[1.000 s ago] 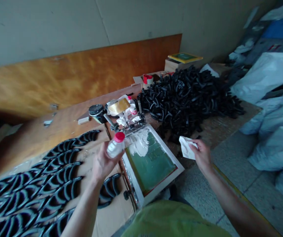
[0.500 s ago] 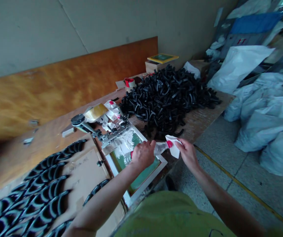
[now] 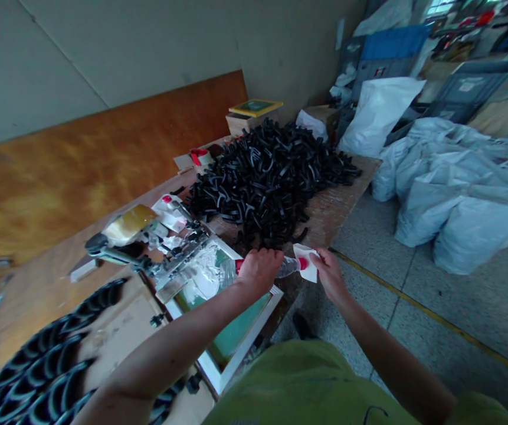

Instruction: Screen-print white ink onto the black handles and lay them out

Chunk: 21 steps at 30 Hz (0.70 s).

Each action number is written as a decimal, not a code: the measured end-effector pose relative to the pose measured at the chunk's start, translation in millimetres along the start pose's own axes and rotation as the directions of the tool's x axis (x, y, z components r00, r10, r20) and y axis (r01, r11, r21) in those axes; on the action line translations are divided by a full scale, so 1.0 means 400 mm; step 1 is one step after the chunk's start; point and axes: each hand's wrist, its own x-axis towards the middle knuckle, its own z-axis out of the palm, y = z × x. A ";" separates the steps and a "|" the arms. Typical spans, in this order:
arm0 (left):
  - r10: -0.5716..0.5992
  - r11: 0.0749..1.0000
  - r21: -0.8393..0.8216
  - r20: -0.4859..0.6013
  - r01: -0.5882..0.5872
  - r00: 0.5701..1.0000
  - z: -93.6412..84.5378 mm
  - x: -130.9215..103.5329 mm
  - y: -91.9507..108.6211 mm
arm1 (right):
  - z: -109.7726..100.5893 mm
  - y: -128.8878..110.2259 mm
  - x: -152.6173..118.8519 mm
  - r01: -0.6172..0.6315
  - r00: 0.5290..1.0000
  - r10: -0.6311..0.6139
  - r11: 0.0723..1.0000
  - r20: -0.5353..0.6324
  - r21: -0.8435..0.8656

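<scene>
My left hand (image 3: pixel 260 270) is wrapped round a clear plastic bottle (image 3: pixel 287 267) with a red cap, held on its side with the cap toward the right. In my right hand (image 3: pixel 328 273) a piece of white paper or cloth (image 3: pixel 309 264) is pinched close against the cap. Below the bottle lies a white-framed printing screen (image 3: pixel 275 297) with green mesh (image 3: pixel 236 326). White paste (image 3: pixel 203 274) is smeared over the upper left of the mesh, beside a metal clamp bar. The far end of the bottle is partly hidden by my left hand.
Behind the screen rises a heap of black curved parts (image 3: pixel 266 177). More black parts (image 3: pixel 45 366) lie in rows on cardboard at lower left. A lamp-like arm (image 3: pixel 112 254) stands left of the screen. White sacks (image 3: pixel 457 195) stand on the floor at right.
My view has turned to the right, so the table things sit further left. Both hands keep hold of the bottle and the white piece, which stay close together.
</scene>
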 end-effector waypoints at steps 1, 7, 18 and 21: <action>0.000 1.000 0.004 -0.007 0.000 1.000 0.000 0.007 -0.002 | -0.003 0.001 -0.003 -0.016 1.000 0.016 1.000 -0.009 0.004; 0.008 1.000 -0.003 -0.038 -0.008 0.999 -0.008 0.055 0.003 | -0.007 -0.013 -0.012 -0.160 0.985 0.169 0.972 -0.037 0.174; 0.058 0.998 -0.004 -0.052 -0.058 0.997 -0.014 0.043 0.008 | -0.029 -0.025 0.003 -0.103 0.985 0.125 0.978 -0.118 0.180; 0.029 1.000 0.012 -0.071 -0.028 0.997 -0.017 0.053 -0.002 | -0.027 -0.026 0.000 -0.123 0.987 0.137 0.979 -0.084 0.161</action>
